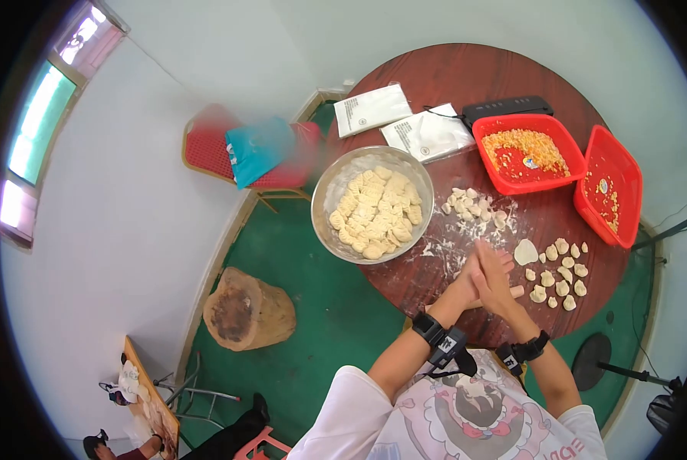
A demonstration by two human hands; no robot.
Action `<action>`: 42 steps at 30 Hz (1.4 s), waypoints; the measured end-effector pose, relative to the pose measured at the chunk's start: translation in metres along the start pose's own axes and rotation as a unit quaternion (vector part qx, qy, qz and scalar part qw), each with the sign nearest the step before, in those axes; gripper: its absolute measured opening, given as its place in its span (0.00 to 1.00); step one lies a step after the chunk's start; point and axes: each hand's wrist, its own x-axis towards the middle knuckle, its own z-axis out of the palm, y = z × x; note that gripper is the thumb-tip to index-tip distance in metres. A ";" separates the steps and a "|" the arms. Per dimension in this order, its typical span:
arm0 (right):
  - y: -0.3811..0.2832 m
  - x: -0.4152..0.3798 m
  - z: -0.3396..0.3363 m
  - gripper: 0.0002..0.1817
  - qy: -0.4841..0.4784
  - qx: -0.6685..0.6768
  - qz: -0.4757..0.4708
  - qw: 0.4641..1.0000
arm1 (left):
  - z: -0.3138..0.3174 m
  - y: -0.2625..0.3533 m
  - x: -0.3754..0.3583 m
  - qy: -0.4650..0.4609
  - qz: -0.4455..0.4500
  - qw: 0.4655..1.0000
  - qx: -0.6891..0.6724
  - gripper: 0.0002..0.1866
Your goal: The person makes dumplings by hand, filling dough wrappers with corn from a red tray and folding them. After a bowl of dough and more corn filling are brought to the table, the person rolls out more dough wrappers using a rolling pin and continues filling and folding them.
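My left hand (467, 285) and my right hand (492, 277) are laid palm against palm over the floured table, fingers stretched out and flat. Whether anything lies between the palms is hidden. Below my wrists lies a wooden rolling pin (517, 292), partly covered by my arms. Just right of my hands is a flat round dough wrapper (526, 251). Beyond my fingers sits a cluster of small dough pieces (466, 204) among scattered flour. Several filled dumplings (563, 288) rest to the right.
A steel bowl (319, 201) of dough-coloured pieces stands at the table's left edge. Two red baskets (573, 144) (633, 201) hold yellowish bits. White packets (428, 135) and a black device (510, 106) lie behind. A stump (270, 310) and a chair (205, 146) are left; another person's arm (155, 445) shows lower left.
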 end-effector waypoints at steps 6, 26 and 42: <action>-0.002 0.009 -0.009 0.27 0.077 0.347 0.081 0.931 | -0.020 -0.020 0.010 -0.055 -0.033 0.996 -0.064 0.17; 0.018 -0.010 -0.008 0.21 0.019 0.012 0.089 0.996 | -0.096 0.005 0.007 0.017 0.009 1.000 -0.009 0.16; 0.043 -0.062 0.016 0.18 -0.184 -0.114 0.109 0.970 | -0.056 0.020 -0.061 0.093 0.109 0.963 0.228 0.17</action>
